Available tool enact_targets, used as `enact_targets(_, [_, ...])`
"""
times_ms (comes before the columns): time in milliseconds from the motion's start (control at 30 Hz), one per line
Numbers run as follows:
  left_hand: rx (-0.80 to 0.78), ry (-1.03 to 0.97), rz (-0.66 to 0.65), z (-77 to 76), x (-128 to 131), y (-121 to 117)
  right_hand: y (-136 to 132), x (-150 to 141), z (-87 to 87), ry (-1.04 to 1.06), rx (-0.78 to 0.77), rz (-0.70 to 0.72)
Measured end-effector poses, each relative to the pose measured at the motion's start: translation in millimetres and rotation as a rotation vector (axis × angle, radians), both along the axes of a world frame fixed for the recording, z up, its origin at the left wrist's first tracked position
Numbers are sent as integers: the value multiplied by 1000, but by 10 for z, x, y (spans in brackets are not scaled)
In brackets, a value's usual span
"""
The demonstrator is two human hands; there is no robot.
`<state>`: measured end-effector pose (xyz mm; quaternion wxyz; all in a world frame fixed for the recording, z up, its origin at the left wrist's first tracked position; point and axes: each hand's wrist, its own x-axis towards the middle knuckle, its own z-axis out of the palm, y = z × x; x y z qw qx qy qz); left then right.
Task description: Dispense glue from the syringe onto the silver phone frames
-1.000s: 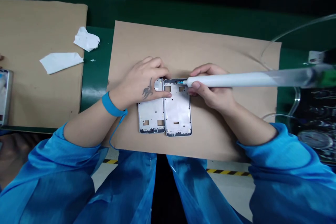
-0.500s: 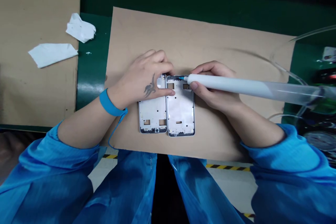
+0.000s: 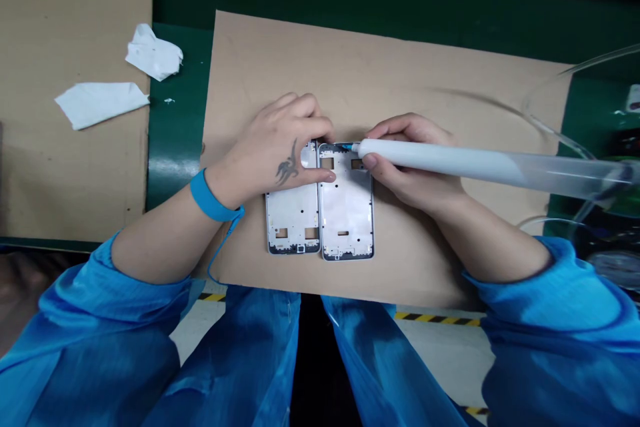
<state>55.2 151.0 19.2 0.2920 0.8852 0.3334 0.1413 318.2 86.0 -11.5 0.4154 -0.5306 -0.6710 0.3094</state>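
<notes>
Two silver phone frames lie side by side: the left frame [image 3: 293, 213] and the right frame [image 3: 347, 210]. My left hand [image 3: 287, 143] is closed around their upper part, its thumb pressed on the left edge of the right frame and its fingers curled at the top edge. In my right hand [image 3: 413, 160] is a white dispensing syringe [image 3: 425, 153], held nearly level between thumb and fingers. Its blue needle tip [image 3: 346, 146] is at the top edge of the right frame; whether it touches cannot be seen.
Beneath the frames is a cardboard sheet [image 3: 400, 93] on a green bench. Two white tissues [image 3: 155, 53] lie to the left, near another cardboard piece [image 3: 75, 27]. A clear hose [image 3: 565, 137] loops at the right. A blue wrist strap [image 3: 207, 197] trails its cord by my left arm.
The view has shifted slightly, with the frames and both hands a little further right in it. Both grips look the same, and the needle tip stays at the right frame's top edge.
</notes>
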Motion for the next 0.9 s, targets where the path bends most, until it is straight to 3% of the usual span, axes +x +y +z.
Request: enact_targets(900, [49, 22, -31, -26, -14, 14, -4, 47, 40, 20, -55, 70])
